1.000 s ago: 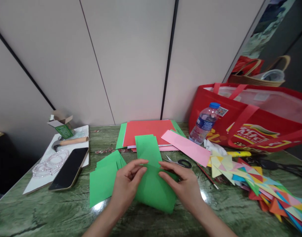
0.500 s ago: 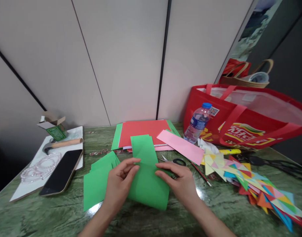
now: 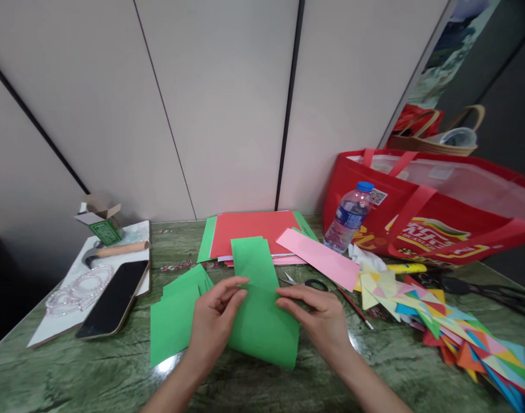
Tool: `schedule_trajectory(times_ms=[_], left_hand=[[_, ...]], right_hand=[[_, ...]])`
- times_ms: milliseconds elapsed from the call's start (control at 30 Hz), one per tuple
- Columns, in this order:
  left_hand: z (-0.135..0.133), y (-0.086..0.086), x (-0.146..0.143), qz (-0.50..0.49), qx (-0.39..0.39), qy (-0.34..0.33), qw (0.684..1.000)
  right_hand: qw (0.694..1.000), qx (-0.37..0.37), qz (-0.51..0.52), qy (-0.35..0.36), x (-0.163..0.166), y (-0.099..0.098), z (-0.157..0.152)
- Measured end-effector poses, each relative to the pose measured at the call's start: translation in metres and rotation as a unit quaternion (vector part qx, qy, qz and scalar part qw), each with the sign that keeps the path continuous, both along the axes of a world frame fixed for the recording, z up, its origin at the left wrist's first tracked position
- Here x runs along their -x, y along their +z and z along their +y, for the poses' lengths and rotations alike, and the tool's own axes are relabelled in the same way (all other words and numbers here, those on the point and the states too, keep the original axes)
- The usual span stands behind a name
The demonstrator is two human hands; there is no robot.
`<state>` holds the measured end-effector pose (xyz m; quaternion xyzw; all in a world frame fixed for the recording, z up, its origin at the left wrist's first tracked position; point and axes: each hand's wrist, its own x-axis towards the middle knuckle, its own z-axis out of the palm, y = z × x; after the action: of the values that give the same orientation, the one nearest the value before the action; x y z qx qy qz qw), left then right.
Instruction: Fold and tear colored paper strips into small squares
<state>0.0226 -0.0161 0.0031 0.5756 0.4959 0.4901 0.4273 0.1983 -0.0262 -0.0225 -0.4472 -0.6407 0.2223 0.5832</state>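
Observation:
A green paper sheet [image 3: 265, 330] lies curled on the green marble table [image 3: 94, 378] in front of me. My left hand [image 3: 213, 321] pinches its upper left edge with thumb and fingers. My right hand [image 3: 320, 318] presses fingers on its upper right edge. Behind it lies a green paper strip [image 3: 254, 261]. A stack of green sheets [image 3: 176, 312] sits just left of my left hand.
Red and green sheets [image 3: 251, 229] and a pink strip [image 3: 318, 258] lie at the back, scissors [image 3: 309, 283] nearby. Right: a water bottle [image 3: 348, 218], a red bag [image 3: 438, 212], coloured folded triangles [image 3: 438, 321]. Left: a phone [image 3: 114, 298], bead bracelets [image 3: 75, 289], a hammer [image 3: 114, 250], a small box [image 3: 100, 221].
Both hands keep their grip on the green sheet; its near edge has flattened a little. The view has swayed slightly left and back.

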Motion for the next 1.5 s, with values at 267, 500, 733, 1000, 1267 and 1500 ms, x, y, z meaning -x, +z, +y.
schedule_trajectory(times_ms=[267,500,733,1000,1267,1500], left_hand=[[0.003,-0.004,0.001,0.029,0.007,-0.047,0.998],[0.005,-0.006,0.003,0.033,0.038,-0.107,0.993],[0.008,-0.01,0.005,0.068,0.067,-0.166,0.981],[0.011,0.004,0.015,0.053,0.089,-0.161,0.982],[0.009,-0.001,0.015,-0.172,0.202,-0.204,0.942],[0.007,-0.008,0.002,-0.175,0.208,-0.105,0.957]], right_hand=[[0.989,0.105,-0.087,0.063,-0.006,0.002,0.003],[0.978,0.134,-0.097,0.124,-0.009,-0.001,0.003],[0.958,0.132,-0.125,0.221,-0.01,0.001,0.003],[0.969,0.123,-0.075,0.199,-0.007,-0.001,0.003],[0.996,0.079,0.036,0.012,-0.009,-0.007,0.006],[0.996,0.066,0.059,-0.024,-0.006,-0.01,0.005]])
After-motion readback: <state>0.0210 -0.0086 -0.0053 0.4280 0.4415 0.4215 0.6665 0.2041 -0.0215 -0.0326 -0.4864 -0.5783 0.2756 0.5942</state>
